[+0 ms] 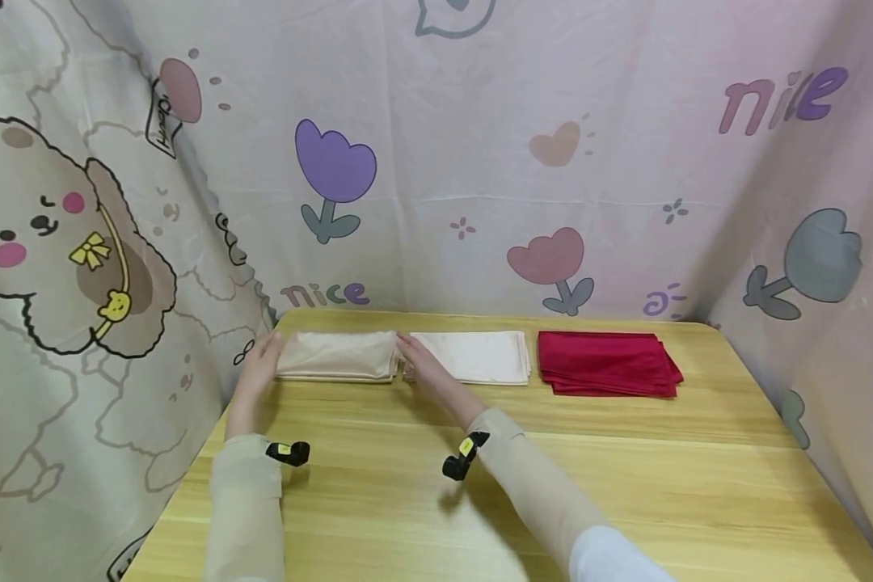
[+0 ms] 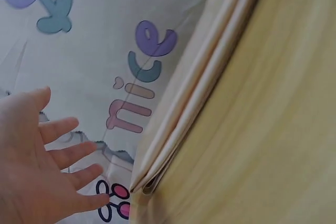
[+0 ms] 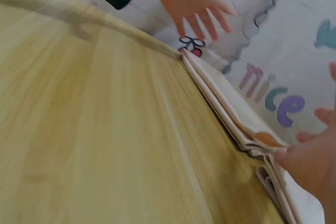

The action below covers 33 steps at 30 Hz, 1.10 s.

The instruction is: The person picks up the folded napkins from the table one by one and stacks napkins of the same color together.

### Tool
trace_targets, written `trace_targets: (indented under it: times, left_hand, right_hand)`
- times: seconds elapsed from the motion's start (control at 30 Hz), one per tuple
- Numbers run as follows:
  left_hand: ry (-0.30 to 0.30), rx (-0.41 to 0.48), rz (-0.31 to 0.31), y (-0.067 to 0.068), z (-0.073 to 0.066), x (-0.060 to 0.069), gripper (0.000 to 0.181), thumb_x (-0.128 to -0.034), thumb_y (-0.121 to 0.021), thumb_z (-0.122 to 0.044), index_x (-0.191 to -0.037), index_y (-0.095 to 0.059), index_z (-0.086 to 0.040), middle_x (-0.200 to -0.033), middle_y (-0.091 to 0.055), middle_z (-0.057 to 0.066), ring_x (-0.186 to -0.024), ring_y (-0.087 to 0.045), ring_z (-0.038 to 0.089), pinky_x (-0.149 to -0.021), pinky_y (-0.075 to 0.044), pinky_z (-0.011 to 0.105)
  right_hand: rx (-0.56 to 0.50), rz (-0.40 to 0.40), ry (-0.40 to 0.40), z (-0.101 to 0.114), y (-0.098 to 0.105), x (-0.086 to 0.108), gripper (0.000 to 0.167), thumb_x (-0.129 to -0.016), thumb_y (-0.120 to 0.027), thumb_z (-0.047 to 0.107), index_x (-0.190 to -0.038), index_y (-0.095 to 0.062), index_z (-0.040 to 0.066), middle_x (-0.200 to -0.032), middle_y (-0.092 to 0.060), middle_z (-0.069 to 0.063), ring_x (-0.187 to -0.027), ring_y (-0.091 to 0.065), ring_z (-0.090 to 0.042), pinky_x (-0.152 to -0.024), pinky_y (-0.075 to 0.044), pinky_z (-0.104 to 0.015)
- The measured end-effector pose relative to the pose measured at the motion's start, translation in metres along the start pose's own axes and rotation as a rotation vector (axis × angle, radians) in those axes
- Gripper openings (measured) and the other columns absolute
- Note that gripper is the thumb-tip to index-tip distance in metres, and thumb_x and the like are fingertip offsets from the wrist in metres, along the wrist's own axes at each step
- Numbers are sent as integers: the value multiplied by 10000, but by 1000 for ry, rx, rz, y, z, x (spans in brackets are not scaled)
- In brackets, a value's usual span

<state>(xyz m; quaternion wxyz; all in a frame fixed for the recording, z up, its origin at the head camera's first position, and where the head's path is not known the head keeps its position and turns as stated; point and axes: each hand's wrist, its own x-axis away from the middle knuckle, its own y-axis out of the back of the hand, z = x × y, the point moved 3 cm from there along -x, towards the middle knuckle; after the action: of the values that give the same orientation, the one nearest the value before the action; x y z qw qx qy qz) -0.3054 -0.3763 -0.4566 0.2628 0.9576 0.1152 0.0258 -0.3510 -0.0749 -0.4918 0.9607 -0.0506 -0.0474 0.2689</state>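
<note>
A folded beige cloth [image 1: 338,356] lies at the back left of the table, between my two hands. Beside its left end is my left hand [image 1: 259,364], fingers spread and apart from the cloth in the left wrist view. My right hand [image 1: 425,365] is at the beige cloth's right end, over the left edge of a folded white cloth [image 1: 483,357]. Its fingers are extended, with nothing held; whether they touch either cloth I cannot tell. A folded red cloth [image 1: 607,362] lies farther right in the same row, its layers slightly fanned at the right.
The wooden table [image 1: 378,485] stands against a printed curtain [image 1: 436,162] at the back and on both sides. Black wrist cameras [image 1: 288,453] are strapped over both beige sleeves [image 1: 246,501].
</note>
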Motion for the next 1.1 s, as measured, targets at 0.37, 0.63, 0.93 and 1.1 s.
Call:
trace_targets:
  times: [0.37,0.63,0.93,1.1]
  left_hand:
    - [199,449,158,14,6,5,832,-981,-258,-632,-1566,15,-107,-1643,73,142,-1513,64,358,-1217,49,512]
    - [241,472,205,13,17,-3,833,-979,-227,-635,-1566,38,-107,-1641,64,157,-1517,25,350,-1233,4,475]
    - [310,513,197,12,34,-18,798,-990,-190,-611,-1573,3,-103,-1646,26,161,-1515,-24,346,-1235,-44,479]
    - [318,467,204,10,38,-17,884,-941,-197,-686,-1572,7,-101,-1641,-22,181,-1506,-78,348,-1236,-69,467]
  right_hand:
    - [-474,15,-117,-4,0,-16,689,-1040,-297,491,-1579,-54,137,-1628,26,-232,-1516,32,-383,-1234,-19,-480]
    - [-650,-9,-189,-5,-2,-20,742,-1016,-352,523,-1582,-19,176,-1628,26,-232,-1524,30,-348,-1233,-55,-492]
    - [-714,-79,-279,-3,-3,-24,781,-997,-408,517,-1580,-26,163,-1621,84,-243,-1516,34,-381,-1203,-65,-590]
    - [-728,-96,-312,-4,-4,-25,798,-990,-459,481,-1579,-36,148,-1618,87,-247,-1513,13,-394,-1208,-78,-576]
